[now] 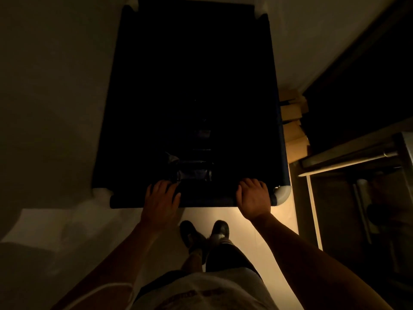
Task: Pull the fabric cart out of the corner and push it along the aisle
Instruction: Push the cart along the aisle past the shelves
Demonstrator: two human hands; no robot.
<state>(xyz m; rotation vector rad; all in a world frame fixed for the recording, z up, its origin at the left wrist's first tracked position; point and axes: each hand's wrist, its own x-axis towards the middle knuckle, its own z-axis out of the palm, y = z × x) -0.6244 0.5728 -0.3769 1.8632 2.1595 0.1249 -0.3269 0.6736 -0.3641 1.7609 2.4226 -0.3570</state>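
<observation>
The fabric cart [273,121] is a deep, dark blue cloth bin on a frame with white pipe corners [282,194]. It fills the middle of the dim view, seen from above. My left hand [162,198] grips the near rail left of its middle, fingers curled over the top. My right hand [252,198] grips the same rail near the right corner. Dark items lie at the bottom of the cart, too dim to identify. My feet stand just behind the rail.
A pale wall [51,97] runs along the cart's left side and another wall [312,36] lies beyond it. Stacked cardboard boxes [295,128] sit against the cart's right side. A shelf unit with rods [348,159] stands at the right. Lit floor [245,222] lies under me.
</observation>
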